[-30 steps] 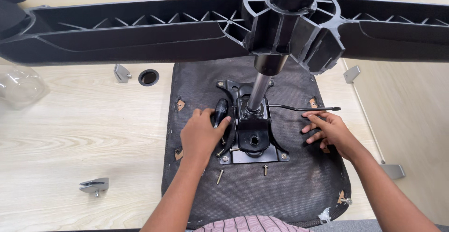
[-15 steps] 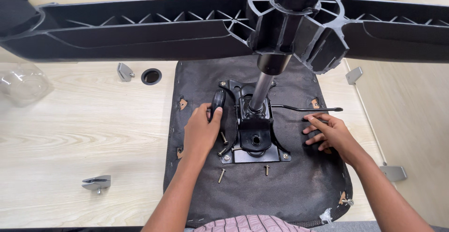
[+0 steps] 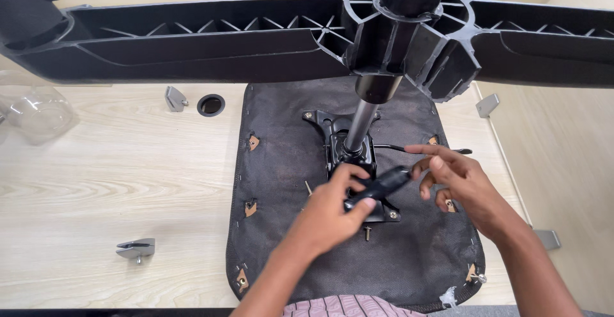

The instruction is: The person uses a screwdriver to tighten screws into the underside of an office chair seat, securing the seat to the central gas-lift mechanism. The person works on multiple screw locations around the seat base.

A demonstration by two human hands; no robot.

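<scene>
Under the chair base (image 3: 409,29), left hand (image 3: 332,211) hides the black tool's (image 3: 377,188) handle.

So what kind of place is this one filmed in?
Probably an office or workshop desk used for furniture assembly: a pale wooden desktop with a round cable hole, and an upturned office chair seat with its star base.

Furniture assembly bench: upturned chair seat (image 3: 288,163), brackets (image 3: 135,248).
</scene>
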